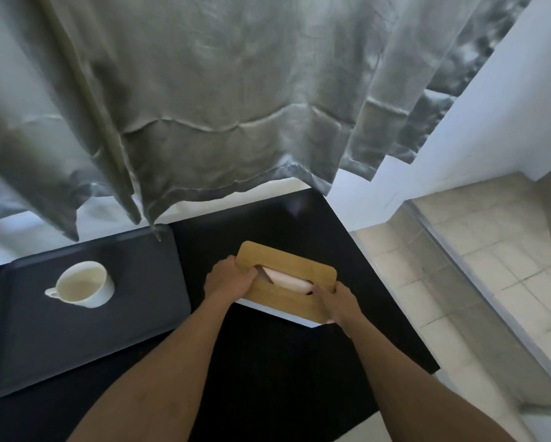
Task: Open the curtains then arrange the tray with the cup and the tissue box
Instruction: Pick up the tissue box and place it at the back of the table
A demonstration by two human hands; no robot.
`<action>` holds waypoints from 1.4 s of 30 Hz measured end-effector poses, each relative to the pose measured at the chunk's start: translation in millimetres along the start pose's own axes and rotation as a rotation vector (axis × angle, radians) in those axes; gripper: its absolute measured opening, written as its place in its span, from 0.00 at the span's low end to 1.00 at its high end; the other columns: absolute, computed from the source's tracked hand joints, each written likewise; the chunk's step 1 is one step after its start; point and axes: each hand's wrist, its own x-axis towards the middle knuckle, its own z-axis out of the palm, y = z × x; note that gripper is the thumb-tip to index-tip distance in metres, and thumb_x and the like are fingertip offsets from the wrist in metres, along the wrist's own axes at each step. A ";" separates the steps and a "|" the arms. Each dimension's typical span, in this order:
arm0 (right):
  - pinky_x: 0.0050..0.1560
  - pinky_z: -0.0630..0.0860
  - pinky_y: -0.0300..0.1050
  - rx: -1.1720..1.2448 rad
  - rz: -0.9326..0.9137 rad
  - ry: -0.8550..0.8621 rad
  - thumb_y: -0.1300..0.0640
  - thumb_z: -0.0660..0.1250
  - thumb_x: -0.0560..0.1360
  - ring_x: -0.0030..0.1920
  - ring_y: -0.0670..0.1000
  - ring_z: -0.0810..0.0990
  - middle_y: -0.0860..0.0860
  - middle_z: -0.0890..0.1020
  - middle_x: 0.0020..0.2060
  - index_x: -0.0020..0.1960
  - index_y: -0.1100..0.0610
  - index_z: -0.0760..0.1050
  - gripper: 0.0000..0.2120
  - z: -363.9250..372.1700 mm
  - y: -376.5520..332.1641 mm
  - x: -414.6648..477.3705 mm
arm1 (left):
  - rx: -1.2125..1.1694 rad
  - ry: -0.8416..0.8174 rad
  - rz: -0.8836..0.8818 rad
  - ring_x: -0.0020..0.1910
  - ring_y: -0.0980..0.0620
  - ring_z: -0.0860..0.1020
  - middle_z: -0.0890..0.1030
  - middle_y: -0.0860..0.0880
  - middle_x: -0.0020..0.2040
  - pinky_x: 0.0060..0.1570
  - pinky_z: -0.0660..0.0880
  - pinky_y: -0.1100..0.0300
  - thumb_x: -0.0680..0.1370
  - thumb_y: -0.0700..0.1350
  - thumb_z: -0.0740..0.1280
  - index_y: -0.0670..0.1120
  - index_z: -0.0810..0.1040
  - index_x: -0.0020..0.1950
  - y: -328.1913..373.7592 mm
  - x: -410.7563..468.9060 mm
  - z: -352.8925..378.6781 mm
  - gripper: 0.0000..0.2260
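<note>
Left hand and right hand clasp the tissue box ends, long axis upper-left to lower-right; tray lies frame-left, nearer the left hand.

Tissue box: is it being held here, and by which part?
Yes. Both hands grip the tissue box at opposite ends: left hand at its left end, right hand at its right end.
</note>
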 end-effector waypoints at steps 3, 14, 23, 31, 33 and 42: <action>0.57 0.71 0.49 -0.006 -0.038 -0.029 0.46 0.62 0.78 0.60 0.56 0.73 0.57 0.72 0.66 0.73 0.59 0.62 0.29 2.7 -17.8 3.0 | -0.060 0.061 -0.045 0.53 0.47 0.77 0.78 0.46 0.54 0.53 0.73 0.51 0.75 0.57 0.64 0.47 0.74 0.59 -9.8 -0.2 -7.9 0.19; 0.55 0.71 0.49 -0.144 -0.193 -0.118 0.52 0.61 0.78 0.52 0.53 0.72 0.55 0.73 0.54 0.70 0.61 0.64 0.24 13.1 -87.6 52.8 | -0.182 0.218 -0.184 0.60 0.42 0.76 0.76 0.43 0.63 0.55 0.71 0.50 0.76 0.62 0.63 0.45 0.69 0.69 -20.2 24.2 -28.2 0.28; 0.58 0.71 0.52 -0.197 -0.245 -0.191 0.52 0.61 0.77 0.59 0.58 0.75 0.57 0.75 0.61 0.70 0.59 0.65 0.23 12.5 -140.3 111.0 | -0.188 0.359 -0.286 0.61 0.39 0.77 0.77 0.41 0.62 0.57 0.71 0.47 0.77 0.59 0.63 0.43 0.70 0.68 -3.5 72.8 -33.3 0.26; 0.61 0.68 0.52 -0.270 -0.380 -0.228 0.51 0.60 0.78 0.65 0.59 0.73 0.57 0.73 0.67 0.72 0.58 0.64 0.24 27.8 -187.6 163.4 | -0.222 0.468 -0.390 0.61 0.37 0.76 0.76 0.39 0.62 0.60 0.71 0.44 0.78 0.58 0.62 0.42 0.71 0.67 0.2 109.6 -41.5 0.25; 0.62 0.69 0.53 -0.271 -0.392 -0.235 0.50 0.60 0.79 0.66 0.59 0.72 0.57 0.73 0.67 0.73 0.57 0.62 0.25 32.2 -193.8 171.6 | -0.229 0.486 -0.406 0.60 0.37 0.76 0.77 0.40 0.61 0.59 0.72 0.44 0.77 0.58 0.62 0.43 0.72 0.66 -1.6 115.6 -42.7 0.25; 0.63 0.69 0.54 -0.268 -0.406 -0.266 0.47 0.59 0.79 0.65 0.58 0.72 0.57 0.73 0.66 0.73 0.55 0.61 0.25 42.1 -203.0 195.0 | -0.203 0.487 -0.425 0.62 0.36 0.75 0.77 0.39 0.62 0.59 0.72 0.43 0.78 0.61 0.61 0.44 0.71 0.68 -2.4 137.1 -52.5 0.26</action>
